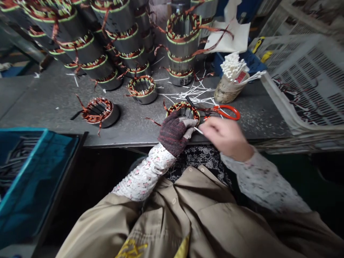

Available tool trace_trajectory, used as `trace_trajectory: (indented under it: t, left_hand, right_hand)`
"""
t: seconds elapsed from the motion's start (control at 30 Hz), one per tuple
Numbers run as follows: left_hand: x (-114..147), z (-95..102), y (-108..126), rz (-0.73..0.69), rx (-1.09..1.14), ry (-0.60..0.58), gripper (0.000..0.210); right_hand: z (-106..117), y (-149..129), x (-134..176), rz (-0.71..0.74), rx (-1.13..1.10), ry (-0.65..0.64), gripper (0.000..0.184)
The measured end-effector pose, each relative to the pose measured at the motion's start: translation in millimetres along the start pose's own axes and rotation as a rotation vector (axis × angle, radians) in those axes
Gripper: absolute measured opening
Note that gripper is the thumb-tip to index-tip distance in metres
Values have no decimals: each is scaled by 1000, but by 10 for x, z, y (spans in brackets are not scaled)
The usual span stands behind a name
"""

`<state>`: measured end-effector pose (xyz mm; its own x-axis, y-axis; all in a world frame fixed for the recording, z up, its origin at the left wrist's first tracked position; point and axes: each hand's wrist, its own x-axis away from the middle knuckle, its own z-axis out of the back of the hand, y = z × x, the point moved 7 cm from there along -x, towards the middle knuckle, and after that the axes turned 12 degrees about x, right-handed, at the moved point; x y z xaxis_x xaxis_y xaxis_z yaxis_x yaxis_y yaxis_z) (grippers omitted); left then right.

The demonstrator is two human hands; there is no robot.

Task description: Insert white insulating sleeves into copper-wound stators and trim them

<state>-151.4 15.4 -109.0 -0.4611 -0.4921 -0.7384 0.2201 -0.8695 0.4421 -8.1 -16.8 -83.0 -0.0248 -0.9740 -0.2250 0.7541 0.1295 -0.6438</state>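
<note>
My left hand point(176, 132), in a dark knitted glove with pale fingertips, is closed on the near rim of a motor stator point(179, 106) wound with copper wire. The stator sits at the table's front edge, its lower part hidden by the glove. My bare right hand point(224, 136), smeared by motion, is closed in a pinch just right of it. A short white cord point(198, 130) runs from the stator's rim to those fingers. Behind the right hand lie red-handled scissors point(228, 111), their blades partly hidden. A black sleeve point(189, 102) sticks up at the stator's far side.
Stators point(88, 53) stand stacked at the back, with single ones point(107, 116) nearer. Loose white cords point(193, 94) lie behind my hands. A tub point(228, 89) holds a white cord bundle. There is a white crate point(303, 125) at right and a blue bin point(40, 143) at left.
</note>
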Motion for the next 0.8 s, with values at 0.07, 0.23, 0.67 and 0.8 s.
trace_trajectory:
  t: [0.07, 0.23, 0.67, 0.8]
  left_hand:
    - [-1, -11, 8, -5, -45, -24, 19]
    - [0, -31, 19, 29, -47, -38, 17]
    - [49, -79, 60, 24, -132, -20, 12]
    - [66, -276, 190, 22, -183, -29, 13]
  right_hand:
    - [-164, 21, -35, -17, 80, -73, 42]
    - [-63, 36, 34, 50, -243, 26, 35]
    - [-93, 219, 33, -156, -938, 62, 33]
    - [-199, 165, -359, -133, -850, 153, 31]
